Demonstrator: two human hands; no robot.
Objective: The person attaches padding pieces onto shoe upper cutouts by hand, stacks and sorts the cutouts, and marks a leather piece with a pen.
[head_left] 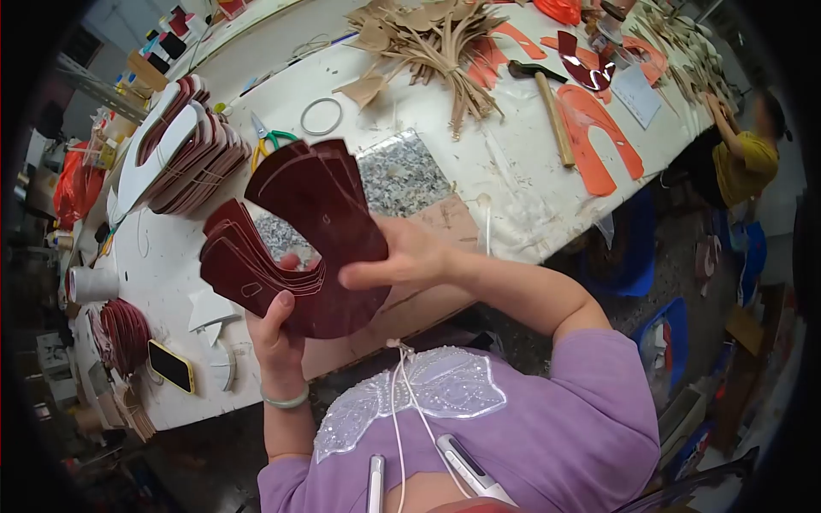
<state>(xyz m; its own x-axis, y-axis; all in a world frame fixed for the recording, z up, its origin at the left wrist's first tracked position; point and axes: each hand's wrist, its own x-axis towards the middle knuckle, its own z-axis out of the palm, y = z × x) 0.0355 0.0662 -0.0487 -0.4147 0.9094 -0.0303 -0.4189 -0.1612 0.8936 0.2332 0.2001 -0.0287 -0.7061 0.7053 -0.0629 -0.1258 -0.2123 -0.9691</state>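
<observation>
Both my hands hold a fanned stack of dark red U-shaped pieces, leather-like and shiny, above the front of the table. My left hand grips the lower left of the curve, thumb on top and a fingertip showing in the U's opening. On the right arm of the U, my right hand is closed with its thumb across the face; its other fingers are hidden behind. Under the stack lies a speckled stone slab. Scissors with green and orange handles and a metal ring lie beyond.
Tied bundles of U-shaped pieces stand at left, near a phone and a white roll. Tan strips, a hammer and orange U-shaped pieces lie farther back. A person in yellow sits at far right.
</observation>
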